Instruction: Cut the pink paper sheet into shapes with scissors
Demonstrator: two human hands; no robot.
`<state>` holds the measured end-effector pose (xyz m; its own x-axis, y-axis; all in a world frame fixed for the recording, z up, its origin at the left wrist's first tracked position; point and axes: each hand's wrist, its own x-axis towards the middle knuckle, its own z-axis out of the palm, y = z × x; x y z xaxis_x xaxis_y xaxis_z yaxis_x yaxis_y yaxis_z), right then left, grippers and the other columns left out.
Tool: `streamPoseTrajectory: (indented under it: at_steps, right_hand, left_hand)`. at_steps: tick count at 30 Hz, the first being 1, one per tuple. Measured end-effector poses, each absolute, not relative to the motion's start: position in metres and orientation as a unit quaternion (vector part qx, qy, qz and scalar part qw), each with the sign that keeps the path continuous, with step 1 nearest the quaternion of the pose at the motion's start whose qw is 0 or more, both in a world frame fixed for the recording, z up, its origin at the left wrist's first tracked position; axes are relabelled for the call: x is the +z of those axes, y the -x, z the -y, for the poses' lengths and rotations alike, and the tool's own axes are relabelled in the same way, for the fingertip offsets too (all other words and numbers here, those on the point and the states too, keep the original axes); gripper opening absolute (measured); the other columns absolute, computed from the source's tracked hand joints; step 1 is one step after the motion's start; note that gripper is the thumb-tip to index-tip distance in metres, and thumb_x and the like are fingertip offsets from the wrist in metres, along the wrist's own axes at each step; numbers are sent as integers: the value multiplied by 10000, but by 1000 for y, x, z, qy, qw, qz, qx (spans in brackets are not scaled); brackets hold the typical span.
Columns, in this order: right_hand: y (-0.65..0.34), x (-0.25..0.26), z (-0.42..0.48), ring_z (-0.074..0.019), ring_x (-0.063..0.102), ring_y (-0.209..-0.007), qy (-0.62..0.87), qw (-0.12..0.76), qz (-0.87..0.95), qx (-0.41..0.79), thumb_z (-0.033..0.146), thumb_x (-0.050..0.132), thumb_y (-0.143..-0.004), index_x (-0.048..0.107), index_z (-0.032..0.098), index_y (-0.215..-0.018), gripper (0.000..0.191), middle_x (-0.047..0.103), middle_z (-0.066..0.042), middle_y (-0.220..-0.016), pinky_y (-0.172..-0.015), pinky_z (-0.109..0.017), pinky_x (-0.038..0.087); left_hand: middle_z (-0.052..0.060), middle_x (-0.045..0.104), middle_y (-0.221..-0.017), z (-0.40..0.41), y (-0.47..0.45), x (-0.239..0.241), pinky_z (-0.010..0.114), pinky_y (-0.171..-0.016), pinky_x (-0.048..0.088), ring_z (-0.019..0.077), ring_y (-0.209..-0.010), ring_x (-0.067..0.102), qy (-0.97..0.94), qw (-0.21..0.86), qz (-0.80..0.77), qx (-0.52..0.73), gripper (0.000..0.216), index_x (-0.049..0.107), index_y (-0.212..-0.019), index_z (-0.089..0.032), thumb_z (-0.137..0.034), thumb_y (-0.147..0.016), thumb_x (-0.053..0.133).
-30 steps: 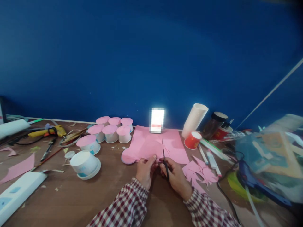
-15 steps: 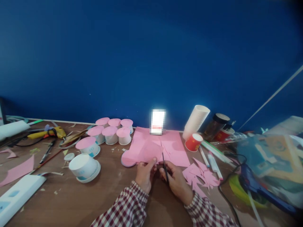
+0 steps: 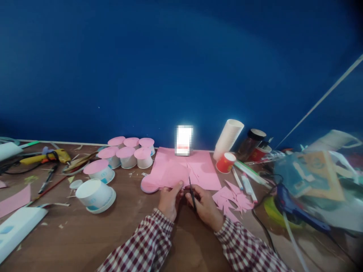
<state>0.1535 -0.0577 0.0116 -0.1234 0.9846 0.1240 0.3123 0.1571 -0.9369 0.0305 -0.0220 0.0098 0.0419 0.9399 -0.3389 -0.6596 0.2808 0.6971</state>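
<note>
Between thumb and fingers my left hand [image 3: 171, 200] pinches the near edge of a rounded piece of pink paper [image 3: 176, 175]. My right hand [image 3: 205, 206] is closed on dark scissors [image 3: 192, 194], whose blades point away from me along the right edge of that piece. A thin pink strip rises beside the blades. Below both hands' work lies a larger pink sheet [image 3: 208, 177] on the brown table. At its left corner rests a round pink disc [image 3: 149, 184]. Pink offcuts [image 3: 234, 200] are heaped right of my right hand.
Several white tubs with pink tops [image 3: 126, 153] stand at left, an uncovered white tub [image 3: 95, 194] nearer me. A red paper cup [image 3: 226, 163], stacked white cups [image 3: 229, 139] and a blue glue gun [image 3: 297, 211] are at right. A power strip [image 3: 22, 230] lies front left.
The whole view has shifted, so everything sits slightly further left and higher. My hands keep hold of the paper and scissors, with little visible change between them.
</note>
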Motion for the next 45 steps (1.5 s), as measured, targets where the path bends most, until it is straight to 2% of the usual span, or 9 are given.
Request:
streamPoseTrajectory:
  at_steps: [7, 13, 21, 24, 33, 39, 45]
  right_hand:
    - [-152, 14, 59, -114, 487, -587, 524, 410, 648, 371, 303, 529, -869, 615, 169, -1008, 211, 574, 9, -671, -530, -206, 377]
    - [-152, 13, 60, -114, 495, -604, 525, 417, 646, 365, 259, 554, -852, 614, 180, -1056, 228, 603, 6, -702, -543, -202, 381]
    - [-152, 12, 61, -118, 496, -574, 523, 417, 651, 359, 310, 542, -864, 608, 174, -1042, 233, 574, 14, -650, -533, -210, 400]
    - [-153, 10, 60, -128, 521, -596, 516, 417, 655, 362, 314, 532, -870, 587, 168, -1094, 273, 575, 12, -647, -548, -217, 417]
    - [-154, 8, 59, -150, 581, -649, 550, 419, 642, 332, 308, 555, -845, 583, 158, -1079, 280, 640, -26, -738, -574, -233, 456]
    - [-152, 13, 61, -165, 598, -670, 549, 385, 678, 302, 340, 541, -852, 591, 169, -1039, 258, 628, -23, -717, -627, -255, 486]
    - [-151, 13, 61, -164, 599, -668, 546, 389, 676, 305, 364, 523, -863, 599, 170, -1049, 280, 649, -35, -735, -626, -252, 491]
  left_hand:
    - [8, 600, -532, 22, -31, 6, 198, -472, 417, 79, -478, 521, -185, 705, -374, 573, 249, 637, -591, -94, -253, -509, 811]
    - [16, 619, -550, 22, -31, 7, 194, -481, 424, 86, -500, 542, -183, 703, -383, 570, 253, 649, -620, -86, -237, -503, 815]
    - [13, 616, -554, 21, -31, 5, 169, -455, 434, 76, -494, 548, -167, 702, -383, 577, 271, 643, -631, -83, -228, -490, 824]
    - [-2, 592, -513, 21, -31, 7, 159, -432, 430, 68, -463, 533, -156, 698, -385, 583, 291, 628, -613, -90, -235, -468, 835]
    - [4, 579, -490, 22, -32, 13, 138, -392, 414, 57, -423, 514, -125, 690, -413, 582, 273, 628, -626, -75, -218, -498, 822]
    - [5, 582, -496, 21, -32, 15, 139, -384, 390, 53, -419, 501, -125, 692, -407, 583, 253, 635, -653, -77, -215, -526, 803]
    - [4, 584, -507, 21, -32, 13, 147, -398, 390, 55, -429, 504, -122, 693, -410, 580, 254, 622, -645, -82, -225, -530, 797]
